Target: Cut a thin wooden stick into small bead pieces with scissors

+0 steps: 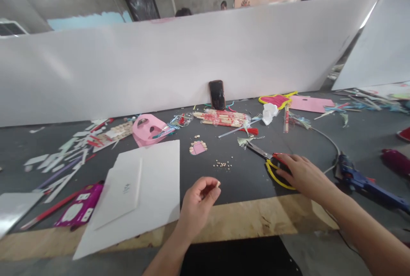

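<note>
My left hand hovers over the table's near edge, fingers pinched on a small pale bead. My right hand lies flat with spread fingers on the yellow handles of a pair of scissors, whose blades point left and away. Between the hands and further back lies a scatter of small beads. Behind them sits a small pink piece edged with beads.
White sheets of paper lie at the left. A blue glue gun with its cord sits at the right. A phone leans on the white partition. Pink cutouts, sticks and paper scraps litter the dark mat. Other people's heads show beyond the partition.
</note>
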`<action>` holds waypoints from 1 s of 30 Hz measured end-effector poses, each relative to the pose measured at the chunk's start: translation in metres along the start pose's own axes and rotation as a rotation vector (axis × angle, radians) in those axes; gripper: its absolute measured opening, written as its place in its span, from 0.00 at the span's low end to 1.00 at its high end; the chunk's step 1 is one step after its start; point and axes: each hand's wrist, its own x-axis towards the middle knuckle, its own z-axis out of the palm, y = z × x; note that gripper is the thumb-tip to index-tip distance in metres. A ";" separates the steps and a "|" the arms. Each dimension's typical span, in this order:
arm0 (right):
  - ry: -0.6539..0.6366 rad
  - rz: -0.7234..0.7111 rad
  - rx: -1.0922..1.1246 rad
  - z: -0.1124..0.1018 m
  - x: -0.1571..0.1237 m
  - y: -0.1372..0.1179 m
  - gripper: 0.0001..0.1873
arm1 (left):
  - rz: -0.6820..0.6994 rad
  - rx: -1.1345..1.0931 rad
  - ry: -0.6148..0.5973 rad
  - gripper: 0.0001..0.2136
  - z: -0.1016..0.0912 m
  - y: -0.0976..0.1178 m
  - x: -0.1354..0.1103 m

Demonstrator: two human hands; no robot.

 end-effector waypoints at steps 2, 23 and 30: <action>0.011 0.031 0.006 0.001 0.001 0.000 0.22 | -0.010 0.001 0.016 0.10 -0.001 -0.001 0.000; 0.107 -0.002 0.660 0.002 -0.049 -0.063 0.31 | 0.080 -0.211 0.014 0.13 0.029 0.014 0.038; 0.043 -0.135 0.179 0.006 -0.045 -0.090 0.27 | 0.118 -0.250 -0.032 0.15 0.031 0.009 0.051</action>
